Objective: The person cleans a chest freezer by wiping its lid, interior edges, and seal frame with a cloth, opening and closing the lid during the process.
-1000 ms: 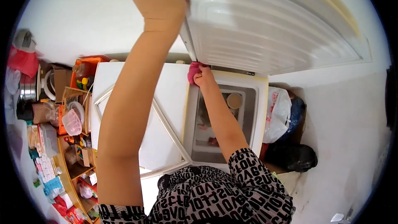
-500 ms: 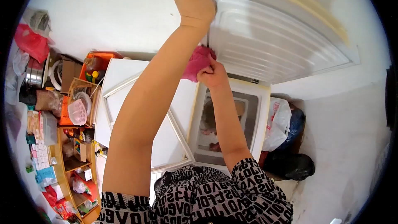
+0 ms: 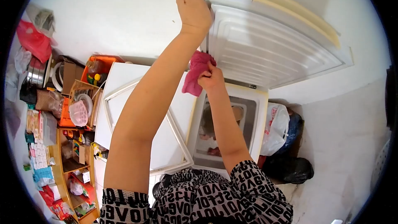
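Note:
Raised at the top of the view, my left hand (image 3: 193, 9) grips the edge of the upright white freezer lid (image 3: 265, 45). Its fingertips are hidden behind that edge. Lower down, my right hand (image 3: 212, 78) pinches a crumpled pink cloth (image 3: 197, 71), which hangs beside the lid's lower left edge, near the hinge side. Below my right forearm is the open freezer compartment (image 3: 259, 120), with a round container and some reddish items inside, partly hidden by the arm.
Left of the compartment lies a white top (image 3: 170, 95) with a loose white frame (image 3: 178, 135) on it. Shelves (image 3: 62, 157) and an orange crate (image 3: 103, 61) full of goods stand at the left. White (image 3: 274, 130) and black (image 3: 290, 169) plastic bags sit at the right.
My left hand has shifted right in view along with the lid, whose outer edge now shows more. The pink cloth, bunched up earlier, now hangs longer and looser from my right hand.

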`<state>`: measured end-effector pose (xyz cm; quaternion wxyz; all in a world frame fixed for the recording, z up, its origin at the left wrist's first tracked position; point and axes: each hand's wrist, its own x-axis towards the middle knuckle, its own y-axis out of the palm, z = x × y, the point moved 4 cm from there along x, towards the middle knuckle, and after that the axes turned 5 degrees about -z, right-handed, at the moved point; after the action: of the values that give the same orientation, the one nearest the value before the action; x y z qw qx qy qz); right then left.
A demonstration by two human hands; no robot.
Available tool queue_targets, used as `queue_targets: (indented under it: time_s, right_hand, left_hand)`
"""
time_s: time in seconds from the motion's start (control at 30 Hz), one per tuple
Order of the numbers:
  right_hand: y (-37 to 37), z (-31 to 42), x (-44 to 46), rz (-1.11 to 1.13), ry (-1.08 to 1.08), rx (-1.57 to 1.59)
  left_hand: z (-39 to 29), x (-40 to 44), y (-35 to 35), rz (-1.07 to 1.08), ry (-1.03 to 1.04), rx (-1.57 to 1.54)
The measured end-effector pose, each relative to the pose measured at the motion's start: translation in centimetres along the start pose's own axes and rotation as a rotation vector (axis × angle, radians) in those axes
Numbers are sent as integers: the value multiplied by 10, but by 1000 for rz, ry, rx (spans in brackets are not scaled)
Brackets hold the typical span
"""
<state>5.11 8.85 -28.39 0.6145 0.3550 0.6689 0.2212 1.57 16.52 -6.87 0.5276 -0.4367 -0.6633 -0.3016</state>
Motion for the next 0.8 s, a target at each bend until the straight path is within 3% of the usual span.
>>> queue_targets:
  time_s: [0.07, 0.2, 0.27, 0.3, 0.47, 0.57, 0.7, 0.77, 0.8]
  right_hand:
    - [-21, 6, 22, -204, -3, 62]
    - [-62, 22, 82, -271, 32, 158]
    - [-80, 27, 109, -307, 155, 248]
    - [-82, 28, 108, -430, 62, 207]
    - [-80, 31, 103, -405, 56, 238]
    - [-54, 29, 89, -305, 147, 185]
    - [-13, 18, 19, -192, 208, 156]
    - [17, 7, -24, -108, 255, 69]
    - [30, 4, -41, -100, 251, 65]
  left_hand:
    - [2, -2, 1, -11, 7, 10]
    - [-4, 0, -5, -3, -50, -16]
    - [-6, 0, -8, -2, 6, 16]
    - [-4, 2, -7, -5, 13, 17]
    - [3, -1, -3, 59, -201, -111]
    - [-3, -1, -7, 16, -46, 26]
    - [-18, 9, -15, -59, -66, -4]
    - [-32, 22, -25, 260, -541, -252]
    - [-31, 24, -25, 254, -536, -257]
